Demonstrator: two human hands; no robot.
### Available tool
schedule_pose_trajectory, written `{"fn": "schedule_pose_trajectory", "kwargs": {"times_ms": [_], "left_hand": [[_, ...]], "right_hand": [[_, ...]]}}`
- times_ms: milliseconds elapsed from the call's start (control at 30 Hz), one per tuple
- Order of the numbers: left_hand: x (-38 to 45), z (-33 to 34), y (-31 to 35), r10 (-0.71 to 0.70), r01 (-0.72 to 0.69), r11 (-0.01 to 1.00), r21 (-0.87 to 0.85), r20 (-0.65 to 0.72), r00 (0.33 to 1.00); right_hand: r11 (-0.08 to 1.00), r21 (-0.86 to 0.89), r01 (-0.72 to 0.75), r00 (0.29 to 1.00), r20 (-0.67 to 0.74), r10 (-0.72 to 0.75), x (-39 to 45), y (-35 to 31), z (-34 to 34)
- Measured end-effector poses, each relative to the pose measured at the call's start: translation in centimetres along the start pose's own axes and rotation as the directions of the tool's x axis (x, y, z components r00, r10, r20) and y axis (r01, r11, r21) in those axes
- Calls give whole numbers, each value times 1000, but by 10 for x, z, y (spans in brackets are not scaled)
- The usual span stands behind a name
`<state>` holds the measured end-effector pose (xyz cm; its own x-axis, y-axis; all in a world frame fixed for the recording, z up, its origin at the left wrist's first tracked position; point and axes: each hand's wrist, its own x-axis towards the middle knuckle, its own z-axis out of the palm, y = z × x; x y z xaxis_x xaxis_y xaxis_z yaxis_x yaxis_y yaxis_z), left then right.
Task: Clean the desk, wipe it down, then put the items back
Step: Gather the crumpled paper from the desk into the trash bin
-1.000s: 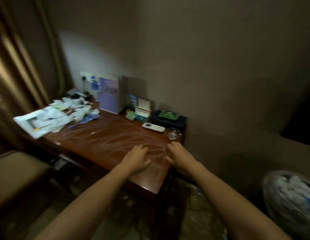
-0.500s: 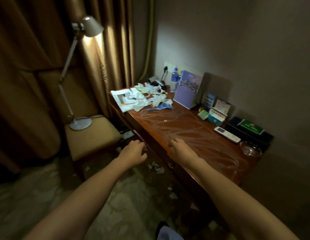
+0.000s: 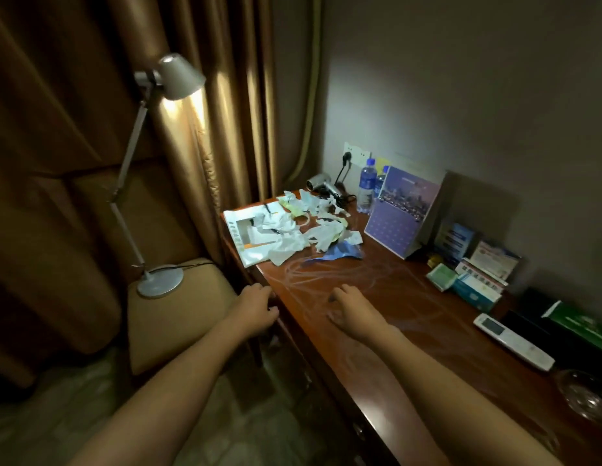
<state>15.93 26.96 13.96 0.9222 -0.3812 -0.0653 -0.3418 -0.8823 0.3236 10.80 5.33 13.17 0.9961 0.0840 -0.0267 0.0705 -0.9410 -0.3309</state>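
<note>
Nothing was gripped: the right hand (image 3: 351, 309) lay loosely curled on the wooden desk (image 3: 410, 317), the left hand (image 3: 257, 307) empty at its edge. Clearing looked underway; the scrap-paper pile (image 3: 292, 227), just beyond both hands, wanted gathering next.

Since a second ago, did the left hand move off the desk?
Yes. The left hand slid leftward off the desk top to its front edge, nearer the chair; before, it lay on the wood near the remote.
</note>
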Motion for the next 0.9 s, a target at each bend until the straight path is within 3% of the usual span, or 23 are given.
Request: {"fn": "schedule_pose_trajectory", "kwargs": {"times_ms": [267, 567, 800, 900], "left_hand": [[93, 13, 18, 84, -85, 996, 3, 55, 995], [161, 69, -5, 50, -50, 999, -6, 214, 976], [223, 103, -32, 82, -86, 996, -7, 390, 917], [263, 106, -48, 96, -97, 995, -19, 416, 904]], "right_hand": [[963, 64, -262, 964, 50, 259, 75, 77, -7], [921, 107, -374, 914, 210, 347, 103, 107, 46], [803, 136, -580, 800, 281, 530, 155, 118, 79], [698, 192, -690, 719, 285, 633, 176, 117, 95]]}}
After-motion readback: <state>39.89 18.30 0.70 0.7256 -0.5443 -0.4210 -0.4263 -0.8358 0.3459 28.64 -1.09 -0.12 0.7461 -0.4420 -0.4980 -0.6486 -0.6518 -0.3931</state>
